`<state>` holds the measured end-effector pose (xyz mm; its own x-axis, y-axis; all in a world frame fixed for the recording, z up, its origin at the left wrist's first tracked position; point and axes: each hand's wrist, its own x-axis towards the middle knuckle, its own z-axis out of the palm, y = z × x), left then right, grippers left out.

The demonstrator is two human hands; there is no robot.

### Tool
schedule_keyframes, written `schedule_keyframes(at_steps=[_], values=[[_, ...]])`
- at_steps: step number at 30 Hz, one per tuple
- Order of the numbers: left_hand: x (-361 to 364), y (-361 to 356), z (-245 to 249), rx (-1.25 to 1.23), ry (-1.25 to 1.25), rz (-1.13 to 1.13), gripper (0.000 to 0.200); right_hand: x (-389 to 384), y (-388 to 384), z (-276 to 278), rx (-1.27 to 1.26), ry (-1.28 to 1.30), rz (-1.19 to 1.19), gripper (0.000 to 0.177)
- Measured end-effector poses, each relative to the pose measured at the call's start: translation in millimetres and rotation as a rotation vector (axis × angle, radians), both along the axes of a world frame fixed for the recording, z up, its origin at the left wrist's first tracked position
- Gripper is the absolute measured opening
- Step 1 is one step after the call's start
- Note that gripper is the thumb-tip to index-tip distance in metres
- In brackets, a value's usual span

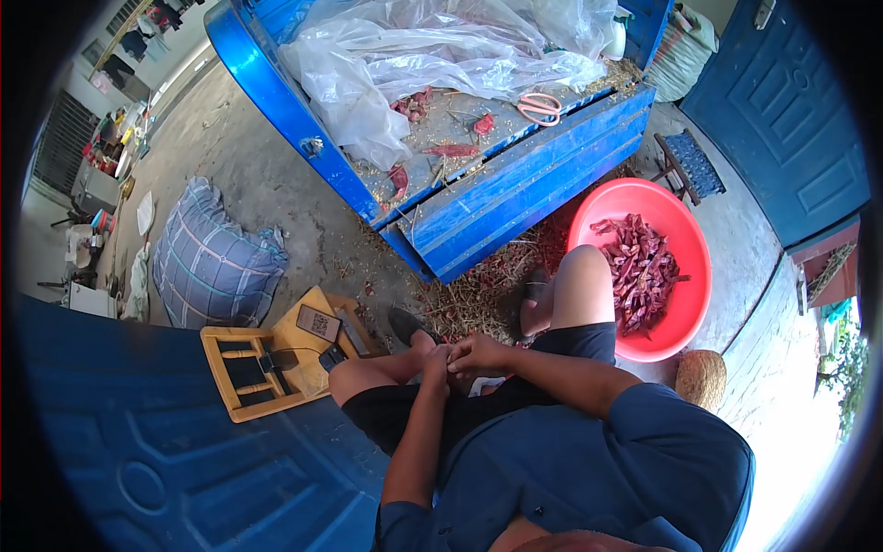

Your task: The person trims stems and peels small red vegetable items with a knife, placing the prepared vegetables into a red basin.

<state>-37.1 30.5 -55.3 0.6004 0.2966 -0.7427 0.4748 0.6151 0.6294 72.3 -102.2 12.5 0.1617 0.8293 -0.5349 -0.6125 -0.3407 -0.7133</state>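
My left hand [436,364] and my right hand [478,355] meet over my lap, between my bare knees. The fingers of both are drawn together at one spot; anything between them is too small to make out. Beside my right knee stands a red basin [696,276] with a heap of dried red chillies [641,273]. Stalks and plant scraps [487,299] cover the ground in front of my feet. Pink-handled scissors [539,109] lie on the blue truck bed's edge, near a few loose red pods [452,150].
The blue truck bed [533,193] with clear plastic sheeting [441,55] stands ahead. At left are a stuffed checked sack [216,258] and a wooden chair [235,368] with a phone [318,322]. A small stool [692,164] and a woven stool [701,379] flank the basin.
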Motion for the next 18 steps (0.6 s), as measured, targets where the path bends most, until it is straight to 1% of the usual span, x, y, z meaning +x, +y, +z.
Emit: schedule_keyframes(at_steps=[1, 2, 3, 5, 6, 8, 9, 11, 12, 14, 15, 17, 18], values=[[5, -3, 26, 0.024, 0.022, 0.055, 0.019, -3, 4, -3, 0.036, -0.043, -0.034, 0.013], [10, -4, 42, 0.052, 0.039, 0.108, 0.019, -5, 8, -17, 0.059, -0.202, -0.088, 0.013], [11, -2, 35, 0.058, 0.041, 0.105, 0.019, -6, 11, -26, 0.064, -0.199, -0.092, 0.013], [11, 5, 7, 0.008, 0.208, 0.037, 0.017, -9, 14, -34, -0.028, -0.550, -0.165, 0.015], [9, 6, 2, 0.012, 0.212, 0.024, 0.017, -10, 14, -29, -0.030, -0.545, -0.179, 0.015], [9, 3, -9, -0.119, 0.140, 0.005, 0.015, -7, 8, -18, -0.213, -0.531, -0.261, 0.017], [12, -3, -5, -0.119, 0.139, -0.004, 0.015, -8, 6, -24, -0.216, -0.531, -0.269, 0.017], [17, -16, 9, -0.052, 0.181, 0.009, 0.015, -9, 5, -44, -0.237, -0.313, -0.407, 0.017], [16, -17, 8, -0.053, 0.178, 0.010, 0.015, -7, 2, -45, -0.237, -0.317, -0.406, 0.017], [14, -21, 6, -0.168, 0.081, -0.035, 0.015, -1, -6, -47, -0.264, -0.020, -0.434, 0.018], [11, -24, 7, -0.170, 0.081, -0.037, 0.015, -4, -6, -52, -0.266, -0.021, -0.436, 0.018], [10, -27, 10, -0.147, 0.104, 0.004, 0.016, -9, -1, -66, -0.299, -0.143, -0.400, 0.020], [8, -25, 5, -0.148, 0.101, 0.000, 0.016, -8, -1, -60, -0.299, -0.145, -0.404, 0.020]])
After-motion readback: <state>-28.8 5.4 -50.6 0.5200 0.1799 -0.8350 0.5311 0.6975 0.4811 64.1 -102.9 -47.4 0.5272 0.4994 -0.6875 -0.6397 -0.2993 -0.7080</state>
